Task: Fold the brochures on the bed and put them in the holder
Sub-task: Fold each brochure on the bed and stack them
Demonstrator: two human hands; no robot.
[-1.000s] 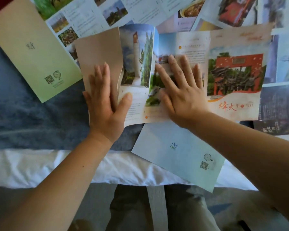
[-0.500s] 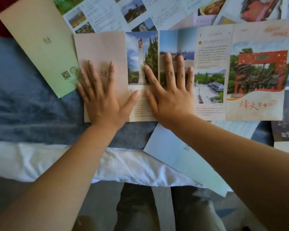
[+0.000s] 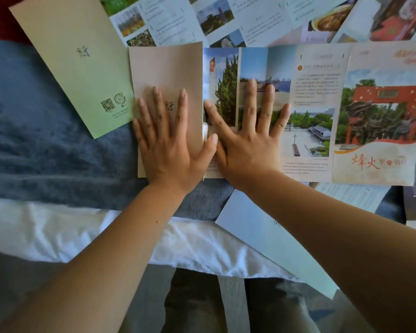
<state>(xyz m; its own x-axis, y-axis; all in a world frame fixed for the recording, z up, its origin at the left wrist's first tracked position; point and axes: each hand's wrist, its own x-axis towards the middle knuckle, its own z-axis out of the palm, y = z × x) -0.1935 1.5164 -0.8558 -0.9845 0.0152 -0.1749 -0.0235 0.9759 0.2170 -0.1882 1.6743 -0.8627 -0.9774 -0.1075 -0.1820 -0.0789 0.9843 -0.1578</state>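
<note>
Compared with a second ago, the beige end panel (image 3: pixel 166 68) isn't curling up anymore. It's folded over and lying flat on the long brochure (image 3: pixel 315 111), and both hands have flattened out.

The left hand (image 3: pixel 171 145) sits palm down on that beige panel, fingers straight and spread, just pressing, not holding anything. The right hand (image 3: pixel 247 143) does the same right beside it on the photo panels, fingers fanned, and the left thumb touches it.

The brochure lies across the blue blanket (image 3: pixel 46 152) near the bed's front edge, with the red-gate cover at its right end. Its small print is too blurry to read.

A green brochure (image 3: pixel 77 68) lies tilted on the left, touching the beige panel, top corner cut off. A pale blue one (image 3: pixel 257 231) is partly hidden under the right forearm and hangs over the white sheet (image 3: pixel 58 231). More open brochures (image 3: pixel 226 18) run along the top, cropped by the frame.
</note>
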